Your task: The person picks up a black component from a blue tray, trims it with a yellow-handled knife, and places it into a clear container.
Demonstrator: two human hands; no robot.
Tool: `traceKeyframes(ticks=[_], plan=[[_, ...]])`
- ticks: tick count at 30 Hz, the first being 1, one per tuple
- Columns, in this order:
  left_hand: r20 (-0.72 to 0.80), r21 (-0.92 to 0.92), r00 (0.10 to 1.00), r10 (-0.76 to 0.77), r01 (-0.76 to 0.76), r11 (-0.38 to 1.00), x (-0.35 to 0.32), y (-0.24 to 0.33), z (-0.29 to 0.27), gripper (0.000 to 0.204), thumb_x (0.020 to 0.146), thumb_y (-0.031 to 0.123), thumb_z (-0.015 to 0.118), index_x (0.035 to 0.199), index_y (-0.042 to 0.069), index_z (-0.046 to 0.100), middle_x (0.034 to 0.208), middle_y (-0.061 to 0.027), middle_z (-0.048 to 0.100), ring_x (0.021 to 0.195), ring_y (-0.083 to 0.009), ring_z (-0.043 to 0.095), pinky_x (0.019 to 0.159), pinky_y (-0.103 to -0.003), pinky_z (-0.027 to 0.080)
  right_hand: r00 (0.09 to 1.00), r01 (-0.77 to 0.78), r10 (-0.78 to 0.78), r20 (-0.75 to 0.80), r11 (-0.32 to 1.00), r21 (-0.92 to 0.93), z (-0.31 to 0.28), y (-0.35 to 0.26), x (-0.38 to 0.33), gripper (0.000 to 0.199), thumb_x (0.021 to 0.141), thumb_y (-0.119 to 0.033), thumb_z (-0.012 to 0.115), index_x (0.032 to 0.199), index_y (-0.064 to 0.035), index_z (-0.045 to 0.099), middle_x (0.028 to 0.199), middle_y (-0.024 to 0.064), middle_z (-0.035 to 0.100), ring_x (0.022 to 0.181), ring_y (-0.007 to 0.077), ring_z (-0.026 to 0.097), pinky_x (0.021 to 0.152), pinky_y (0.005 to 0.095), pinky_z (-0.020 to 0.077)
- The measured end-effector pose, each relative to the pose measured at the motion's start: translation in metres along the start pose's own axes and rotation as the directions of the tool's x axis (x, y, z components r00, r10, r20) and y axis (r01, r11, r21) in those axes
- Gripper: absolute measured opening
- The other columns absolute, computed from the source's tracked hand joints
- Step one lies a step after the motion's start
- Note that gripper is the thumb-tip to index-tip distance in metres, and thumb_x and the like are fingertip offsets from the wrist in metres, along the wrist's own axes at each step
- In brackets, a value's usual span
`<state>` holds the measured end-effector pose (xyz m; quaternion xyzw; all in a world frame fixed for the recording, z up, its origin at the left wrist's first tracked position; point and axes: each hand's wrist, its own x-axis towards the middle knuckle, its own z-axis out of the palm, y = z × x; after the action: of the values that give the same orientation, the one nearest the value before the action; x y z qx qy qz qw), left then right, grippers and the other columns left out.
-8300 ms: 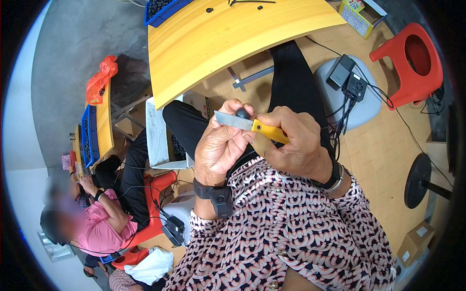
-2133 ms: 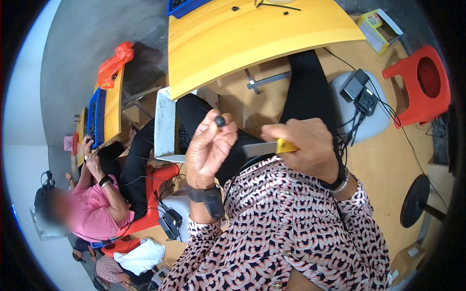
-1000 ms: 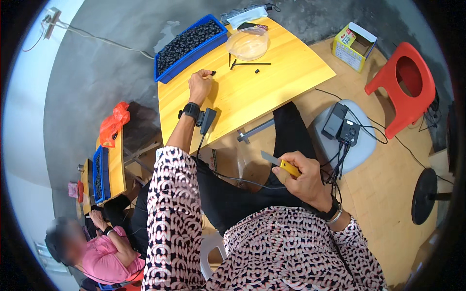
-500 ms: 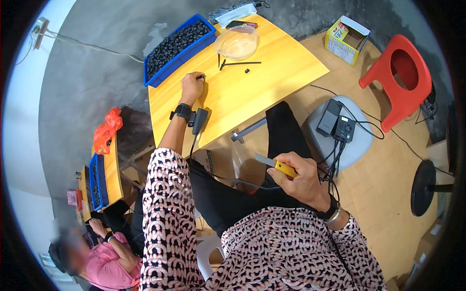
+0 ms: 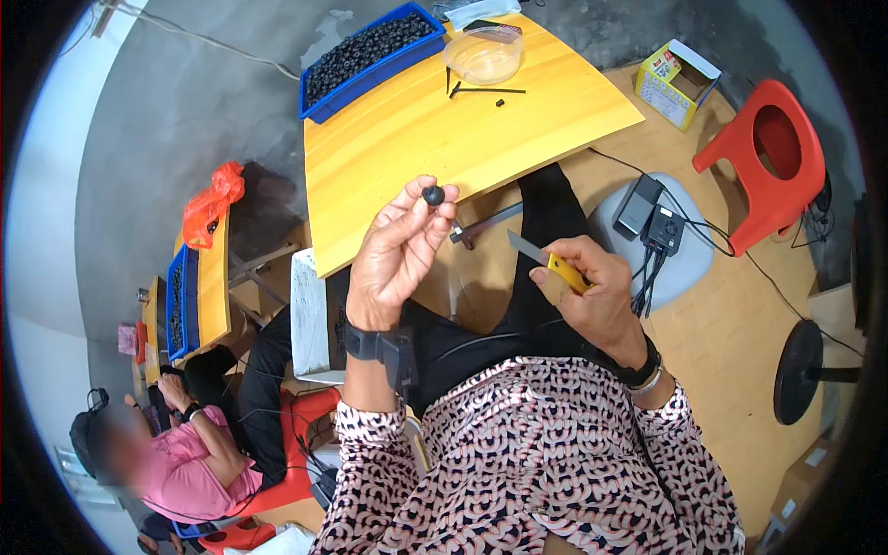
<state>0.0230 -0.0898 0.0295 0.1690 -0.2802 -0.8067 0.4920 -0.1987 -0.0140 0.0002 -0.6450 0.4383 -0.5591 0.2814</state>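
Pinched in the fingertips of my left hand (image 5: 398, 254) is a small round black part (image 5: 433, 195), held up just off the table's front edge. My right hand (image 5: 599, 289) is wrapped around a yellow-handled utility knife (image 5: 568, 274). Its metal blade is out and points up and left toward the left hand, apart from the black part. A blue bin (image 5: 381, 77) at the far left of the wooden table (image 5: 407, 153) is full of similar small black parts.
A clear plastic bowl (image 5: 483, 73), thin black strips (image 5: 495, 91) and a small black piece (image 5: 500, 103) lie on the table. To the right are a grey stool (image 5: 680, 277) with black devices, a red chair (image 5: 721, 143) and loose cables. Another person in pink (image 5: 199, 462) sits at left.
My left hand has moved from the tabletop near the bin back toward me, bringing up the black part. The right hand with the knife has shifted slightly right and up.
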Motion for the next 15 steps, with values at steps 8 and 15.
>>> traceKeyframes(ticks=[8,15], plan=[[0.033,-0.346,0.999,-0.003,0.014,0.938,-0.036,-0.015,0.012,0.029,0.081,-0.009,0.05,0.11,-0.006,0.046,0.114,-0.0237,0.047,0.092,-0.0218,0.051,0.076,-0.025,0.049,0.999,-0.04,0.04,-0.008,0.999,0.03,0.005,-0.005,0.003,0.023,0.071,-0.007,0.073,0.086,-0.0012,0.057,0.063,0.0058,0.058,0.054,0.0072,0.053,0.049,0.0211,0.0415],[0.043,-0.47,0.997,-0.069,0.081,0.879,-0.042,-0.029,0.019,0.025,0.084,-0.002,0.053,0.109,-0.001,0.048,0.109,-0.0192,0.045,0.092,-0.0202,0.048,0.077,-0.025,0.048,0.996,-0.044,0.055,-0.07,0.988,0.147,0.005,-0.001,0.0,0.022,0.071,-0.007,0.072,0.086,-0.0013,0.057,0.062,0.0035,0.056,0.054,0.0053,0.05,0.048,0.0201,0.0402]])
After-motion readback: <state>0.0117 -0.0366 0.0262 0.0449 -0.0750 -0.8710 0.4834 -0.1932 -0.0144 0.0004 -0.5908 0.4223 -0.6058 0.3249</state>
